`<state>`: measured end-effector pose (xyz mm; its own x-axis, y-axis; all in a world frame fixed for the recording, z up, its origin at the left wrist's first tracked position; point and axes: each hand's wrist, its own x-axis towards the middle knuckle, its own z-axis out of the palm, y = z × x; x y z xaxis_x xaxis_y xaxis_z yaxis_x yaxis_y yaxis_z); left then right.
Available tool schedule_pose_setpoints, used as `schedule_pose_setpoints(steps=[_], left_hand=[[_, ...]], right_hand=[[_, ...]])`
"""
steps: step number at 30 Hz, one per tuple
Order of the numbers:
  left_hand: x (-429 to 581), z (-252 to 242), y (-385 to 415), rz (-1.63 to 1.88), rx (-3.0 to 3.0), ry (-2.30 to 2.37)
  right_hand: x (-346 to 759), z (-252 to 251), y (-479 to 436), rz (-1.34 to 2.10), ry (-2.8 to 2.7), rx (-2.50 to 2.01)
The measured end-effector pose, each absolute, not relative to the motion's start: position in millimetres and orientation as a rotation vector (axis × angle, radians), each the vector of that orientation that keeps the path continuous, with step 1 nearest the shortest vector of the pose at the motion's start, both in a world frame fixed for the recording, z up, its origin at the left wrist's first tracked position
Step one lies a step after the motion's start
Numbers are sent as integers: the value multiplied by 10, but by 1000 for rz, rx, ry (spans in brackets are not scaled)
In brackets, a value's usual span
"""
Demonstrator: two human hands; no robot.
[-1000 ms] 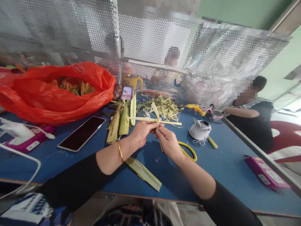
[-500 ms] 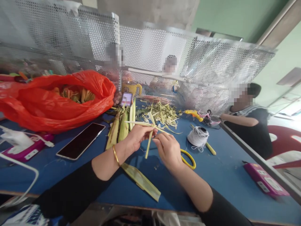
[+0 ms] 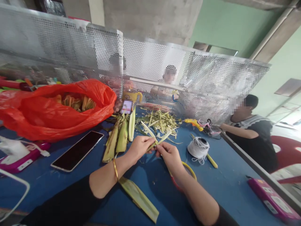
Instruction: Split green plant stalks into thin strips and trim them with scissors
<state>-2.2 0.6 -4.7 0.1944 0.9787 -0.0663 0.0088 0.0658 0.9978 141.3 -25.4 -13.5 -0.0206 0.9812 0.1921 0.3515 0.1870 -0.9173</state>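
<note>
Pale green leaf strips (image 3: 167, 135) cross between my two hands over the blue table. My left hand (image 3: 140, 146) pinches them from the left with thumb and fingers. The fingertips of my right hand (image 3: 168, 152) close on the same strips from the right, nearly touching the left ones. The exact crossing point is partly hidden by fingers. Below my left wrist lies a broad flat leaf piece (image 3: 141, 198). Under my right forearm shows a yellow-and-red loop handle (image 3: 193, 172), seemingly of scissors, the rest covered. Longer husk-like leaves (image 3: 122, 138) lie beyond my left hand.
Leaf scraps (image 3: 162, 121) are heaped ahead. To the right are white string (image 3: 198, 148), a yellow glue gun (image 3: 194, 123) and a purple power strip (image 3: 270, 197). A phone (image 3: 77, 150) and red bag (image 3: 58, 119) lie left. Perforated metal screen (image 3: 152, 59) stands behind; people sit beyond.
The crossed strips have turned: one that hung down toward me no longer shows there, and two ends now point up and away in a V. Both hands have drawn closer together.
</note>
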Motion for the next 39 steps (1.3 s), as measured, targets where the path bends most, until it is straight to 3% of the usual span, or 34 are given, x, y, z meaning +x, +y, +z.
schedule_pose_setpoints(steps=[6,14,27,33,39], left_hand=[[-124,-32,127,1290,1446,1368],[-21,-53,-17,889,1363,998],[-16,-16,-30,971,1073,1086],[23,-35,-9,1047,1059,1165],[-28,6,-7,1035,1049,1099]], right_hand=[[1434,-39,-251,859,-1311,-1300],[1386,-178,-242,1033,-1537,-1259],[1389,-132,-311,917,-1647,-1381],[1354,-131,-381,702,-1799,-1343],[1365,-78,-327,968,-1541,-1321]])
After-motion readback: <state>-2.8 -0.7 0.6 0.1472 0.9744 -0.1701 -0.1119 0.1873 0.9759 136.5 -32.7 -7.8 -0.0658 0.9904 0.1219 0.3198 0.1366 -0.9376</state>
